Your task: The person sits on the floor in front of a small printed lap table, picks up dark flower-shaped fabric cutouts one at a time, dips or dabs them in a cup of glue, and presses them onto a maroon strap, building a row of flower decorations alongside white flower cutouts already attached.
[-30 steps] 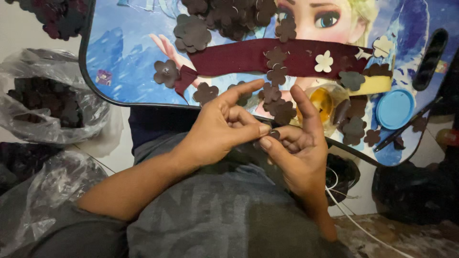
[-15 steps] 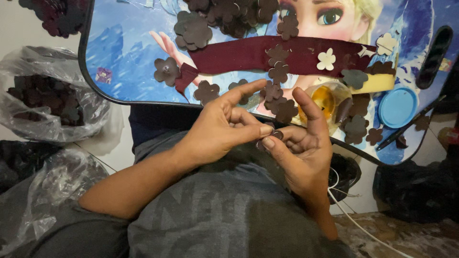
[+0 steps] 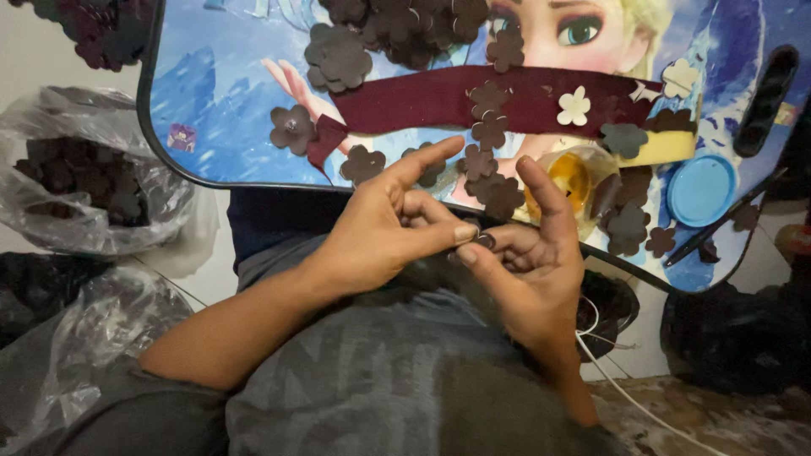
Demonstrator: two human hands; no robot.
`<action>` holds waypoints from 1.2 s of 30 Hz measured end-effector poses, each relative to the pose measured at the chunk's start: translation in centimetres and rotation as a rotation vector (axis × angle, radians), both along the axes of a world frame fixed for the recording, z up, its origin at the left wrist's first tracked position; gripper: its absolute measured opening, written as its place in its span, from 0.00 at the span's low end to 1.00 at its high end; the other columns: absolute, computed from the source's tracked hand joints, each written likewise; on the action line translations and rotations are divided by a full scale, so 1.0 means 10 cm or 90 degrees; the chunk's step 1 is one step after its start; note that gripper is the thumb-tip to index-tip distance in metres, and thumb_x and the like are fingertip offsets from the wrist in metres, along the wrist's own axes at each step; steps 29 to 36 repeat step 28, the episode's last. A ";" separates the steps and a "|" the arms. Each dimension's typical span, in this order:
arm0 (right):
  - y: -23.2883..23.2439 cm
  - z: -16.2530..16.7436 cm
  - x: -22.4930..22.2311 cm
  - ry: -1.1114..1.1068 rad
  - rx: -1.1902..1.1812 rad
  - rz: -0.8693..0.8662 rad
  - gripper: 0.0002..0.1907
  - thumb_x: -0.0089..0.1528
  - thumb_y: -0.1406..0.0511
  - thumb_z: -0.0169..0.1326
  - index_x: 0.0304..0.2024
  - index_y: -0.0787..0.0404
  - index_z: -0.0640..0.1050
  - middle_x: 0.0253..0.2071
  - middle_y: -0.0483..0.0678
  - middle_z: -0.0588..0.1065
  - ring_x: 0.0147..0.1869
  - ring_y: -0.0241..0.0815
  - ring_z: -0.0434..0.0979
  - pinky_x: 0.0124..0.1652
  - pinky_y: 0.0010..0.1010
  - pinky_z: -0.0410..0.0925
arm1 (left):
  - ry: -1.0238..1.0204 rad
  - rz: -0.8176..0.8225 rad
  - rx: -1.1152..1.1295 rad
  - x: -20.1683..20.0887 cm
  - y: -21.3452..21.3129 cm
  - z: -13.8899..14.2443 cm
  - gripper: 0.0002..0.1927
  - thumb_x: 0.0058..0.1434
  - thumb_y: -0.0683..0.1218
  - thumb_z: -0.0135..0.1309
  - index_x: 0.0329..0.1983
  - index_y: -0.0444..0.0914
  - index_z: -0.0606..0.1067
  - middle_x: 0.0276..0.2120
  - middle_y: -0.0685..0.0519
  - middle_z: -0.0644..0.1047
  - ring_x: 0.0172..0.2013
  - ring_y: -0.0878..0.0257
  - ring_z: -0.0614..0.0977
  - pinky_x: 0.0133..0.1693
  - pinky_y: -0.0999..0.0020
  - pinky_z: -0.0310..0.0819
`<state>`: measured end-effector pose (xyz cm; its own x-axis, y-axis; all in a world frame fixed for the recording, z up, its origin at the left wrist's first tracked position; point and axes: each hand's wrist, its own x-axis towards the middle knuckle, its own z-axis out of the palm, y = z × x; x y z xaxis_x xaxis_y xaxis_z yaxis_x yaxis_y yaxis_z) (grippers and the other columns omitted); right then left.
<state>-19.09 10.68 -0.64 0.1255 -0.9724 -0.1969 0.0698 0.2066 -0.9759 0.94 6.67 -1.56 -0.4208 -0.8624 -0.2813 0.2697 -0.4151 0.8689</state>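
Both hands meet over the person's lap, just below the edge of a blue cartoon-printed worktop (image 3: 211, 110). Left hand (image 3: 380, 236) and right hand (image 3: 532, 270) pinch one small dark flower piece (image 3: 484, 241) between thumbs and fingertips, each with its index finger raised; the piece is mostly hidden by the fingers. Dark brown foam flowers (image 3: 338, 55) lie scattered on the worktop around a maroon fabric band (image 3: 422, 97), which also carries a cream flower (image 3: 574, 105). Near the right hand sit a clear cup of amber glue (image 3: 570, 173), a yellow strip (image 3: 667, 148) and a blue lid (image 3: 701, 190). Left of the worktop, a clear plastic bag (image 3: 84, 181) holds more dark flowers. A white cord (image 3: 625, 393) trails beside the right wrist.
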 end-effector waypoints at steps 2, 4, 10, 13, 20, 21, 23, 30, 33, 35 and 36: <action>0.03 0.01 0.01 0.044 -0.009 -0.004 0.51 0.60 0.79 0.61 0.80 0.62 0.49 0.39 0.51 0.80 0.44 0.36 0.82 0.47 0.24 0.73 | -0.016 0.006 -0.010 0.01 0.01 0.02 0.45 0.60 0.39 0.63 0.79 0.35 0.56 0.28 0.59 0.81 0.28 0.78 0.75 0.33 0.82 0.67; 0.05 0.02 0.01 0.015 -0.012 -0.002 0.52 0.60 0.78 0.61 0.80 0.62 0.48 0.40 0.50 0.80 0.44 0.35 0.82 0.47 0.24 0.74 | -0.016 0.011 -0.011 0.01 0.03 0.03 0.45 0.60 0.39 0.64 0.79 0.35 0.56 0.28 0.60 0.80 0.28 0.78 0.73 0.34 0.82 0.66; 0.07 -0.02 0.02 0.022 -0.033 0.029 0.56 0.59 0.78 0.63 0.81 0.59 0.45 0.40 0.48 0.81 0.41 0.29 0.77 0.43 0.19 0.69 | -0.003 0.041 -0.016 -0.02 0.04 0.02 0.45 0.60 0.38 0.63 0.79 0.37 0.56 0.29 0.59 0.81 0.30 0.77 0.75 0.35 0.81 0.68; 0.11 -0.05 0.02 0.085 -0.053 0.008 0.56 0.59 0.77 0.65 0.81 0.60 0.47 0.35 0.47 0.78 0.37 0.27 0.74 0.38 0.18 0.67 | 0.003 0.040 -0.009 -0.01 0.00 0.04 0.44 0.60 0.38 0.62 0.78 0.37 0.56 0.30 0.59 0.81 0.31 0.75 0.80 0.38 0.79 0.75; 0.18 -0.05 -0.20 0.153 -0.204 0.003 0.50 0.60 0.75 0.66 0.78 0.66 0.51 0.43 0.52 0.82 0.39 0.29 0.75 0.41 0.19 0.68 | -0.137 0.144 -0.163 0.16 -0.34 0.20 0.35 0.65 0.37 0.61 0.75 0.35 0.63 0.37 0.55 0.81 0.38 0.72 0.82 0.38 0.78 0.74; 0.19 -0.05 -0.23 0.146 -0.209 -0.004 0.49 0.60 0.75 0.65 0.77 0.66 0.53 0.43 0.52 0.82 0.39 0.30 0.75 0.42 0.20 0.68 | -0.173 0.160 -0.190 0.21 -0.40 0.23 0.34 0.65 0.36 0.61 0.74 0.35 0.64 0.37 0.54 0.83 0.37 0.71 0.84 0.34 0.78 0.74; 0.23 -0.06 -0.31 0.134 -0.218 -0.020 0.47 0.60 0.75 0.65 0.76 0.67 0.55 0.43 0.52 0.82 0.40 0.31 0.77 0.42 0.20 0.68 | -0.188 0.192 -0.240 0.25 -0.52 0.27 0.33 0.66 0.35 0.62 0.73 0.35 0.66 0.38 0.53 0.83 0.37 0.69 0.86 0.34 0.76 0.77; 0.29 -0.13 -0.51 0.135 -0.226 -0.075 0.43 0.63 0.74 0.63 0.76 0.67 0.58 0.42 0.53 0.82 0.43 0.34 0.80 0.49 0.22 0.72 | -0.212 0.251 -0.326 0.36 -0.86 0.20 0.31 0.71 0.32 0.65 0.74 0.32 0.69 0.44 0.47 0.82 0.41 0.66 0.83 0.46 0.74 0.82; 0.29 -0.13 -0.51 0.135 -0.226 -0.075 0.43 0.63 0.74 0.63 0.76 0.67 0.58 0.42 0.53 0.82 0.43 0.34 0.80 0.49 0.22 0.72 | -0.212 0.251 -0.326 0.36 -0.86 0.20 0.31 0.71 0.32 0.65 0.74 0.32 0.69 0.44 0.47 0.82 0.41 0.66 0.83 0.46 0.74 0.82; 0.29 -0.13 -0.51 0.135 -0.226 -0.075 0.43 0.63 0.74 0.63 0.76 0.67 0.58 0.42 0.53 0.82 0.43 0.34 0.80 0.49 0.22 0.72 | -0.212 0.251 -0.326 0.36 -0.86 0.20 0.31 0.71 0.32 0.65 0.74 0.32 0.69 0.44 0.47 0.82 0.41 0.66 0.83 0.46 0.74 0.82; 0.29 -0.13 -0.51 0.135 -0.226 -0.075 0.43 0.63 0.74 0.63 0.76 0.67 0.58 0.42 0.53 0.82 0.43 0.34 0.80 0.49 0.22 0.72 | -0.212 0.251 -0.326 0.36 -0.86 0.20 0.31 0.71 0.32 0.65 0.74 0.32 0.69 0.44 0.47 0.82 0.41 0.66 0.83 0.46 0.74 0.82</action>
